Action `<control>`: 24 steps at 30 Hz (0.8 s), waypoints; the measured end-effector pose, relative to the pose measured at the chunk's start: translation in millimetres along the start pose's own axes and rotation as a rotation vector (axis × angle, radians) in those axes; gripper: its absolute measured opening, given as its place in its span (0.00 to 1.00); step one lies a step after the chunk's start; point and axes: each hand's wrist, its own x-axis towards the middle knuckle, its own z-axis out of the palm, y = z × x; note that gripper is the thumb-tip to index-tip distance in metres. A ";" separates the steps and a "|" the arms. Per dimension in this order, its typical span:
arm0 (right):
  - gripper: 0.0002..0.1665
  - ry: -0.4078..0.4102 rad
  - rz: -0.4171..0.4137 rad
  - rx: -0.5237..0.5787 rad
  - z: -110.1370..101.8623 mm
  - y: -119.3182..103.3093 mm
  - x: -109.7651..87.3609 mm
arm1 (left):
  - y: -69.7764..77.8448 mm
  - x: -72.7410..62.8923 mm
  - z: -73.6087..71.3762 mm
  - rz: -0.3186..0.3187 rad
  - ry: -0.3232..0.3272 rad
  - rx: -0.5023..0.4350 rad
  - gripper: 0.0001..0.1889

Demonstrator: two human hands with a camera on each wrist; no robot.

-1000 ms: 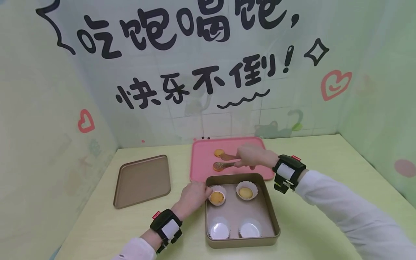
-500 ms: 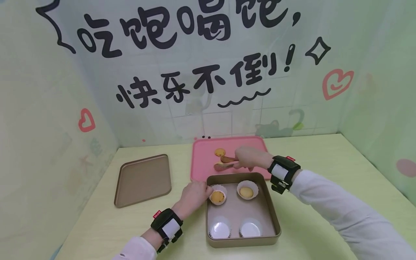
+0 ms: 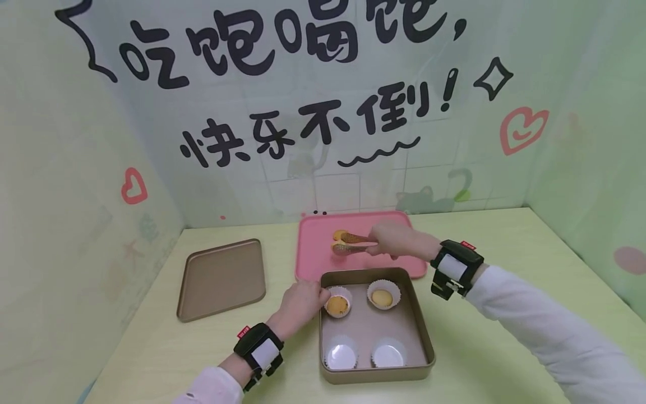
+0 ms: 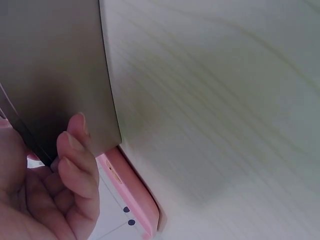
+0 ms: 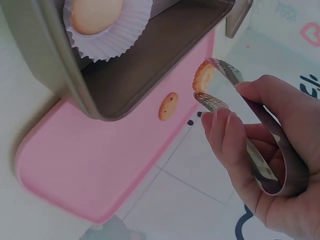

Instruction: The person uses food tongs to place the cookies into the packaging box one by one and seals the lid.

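Observation:
My right hand (image 3: 396, 238) holds metal tongs (image 5: 260, 155), with a scalloped round cookie (image 5: 203, 77) between their tips over the pink tray (image 3: 315, 261). Another cookie (image 5: 168, 106), dotted with dark bits, lies on that tray. With fingers against the outer wall and thumb at the rim, my left hand (image 3: 301, 306) grips the left side of a deep square baking pan (image 3: 375, 377). Inside the pan, a cookie (image 3: 337, 306) sits in the far left paper cup and a paler cookie (image 3: 382, 298) in the far right one. The near left cup (image 3: 340, 354) and near right cup (image 3: 388, 353) contain no cookie.
A flat brown tray (image 3: 222, 280) lies on the table (image 3: 151, 359) to the left. The pink tray stands behind the deep pan, close to its far wall. A printed curtain (image 3: 232, 101) hangs behind the table, with side panels left and right.
The tongs, first spread around a cookie on the pink tray, have moved slightly up and away from the pan, the cookie between their tips. The left hand stays on the pan.

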 end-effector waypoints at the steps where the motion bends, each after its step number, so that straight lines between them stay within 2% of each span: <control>1: 0.12 0.011 -0.014 0.015 -3.3 -2.0 -4.3 | -0.1 0.0 -0.1 -0.003 -0.002 -0.001 0.18; 5: 0.15 0.053 -0.120 0.035 -12.8 -10.9 -25.0 | 0.5 -0.2 -1.3 -0.006 -0.010 -0.016 0.18; 8: 0.17 0.087 -0.219 -0.030 -15.5 -17.5 -42.4 | 1.0 -0.6 -1.9 0.001 -0.013 -0.027 0.18; 10: 0.16 0.094 -0.255 -0.054 -16.2 -22.2 -54.7 | 1.4 -1.1 -2.0 -0.002 -0.016 -0.028 0.18; 14: 0.11 0.056 -0.271 -0.039 -15.3 -31.9 -79.9 | 1.6 -1.5 -1.2 -0.003 -0.016 -0.025 0.19; 18: 0.09 0.003 -0.340 -0.040 -9.0 -40.2 -100.4 | 0.5 -1.5 0.3 0.008 0.002 -0.010 0.20; 24: 0.06 -0.048 -0.433 -0.077 8.6 -49.3 -111.8 | -1.2 -1.5 1.7 0.007 0.013 -0.001 0.18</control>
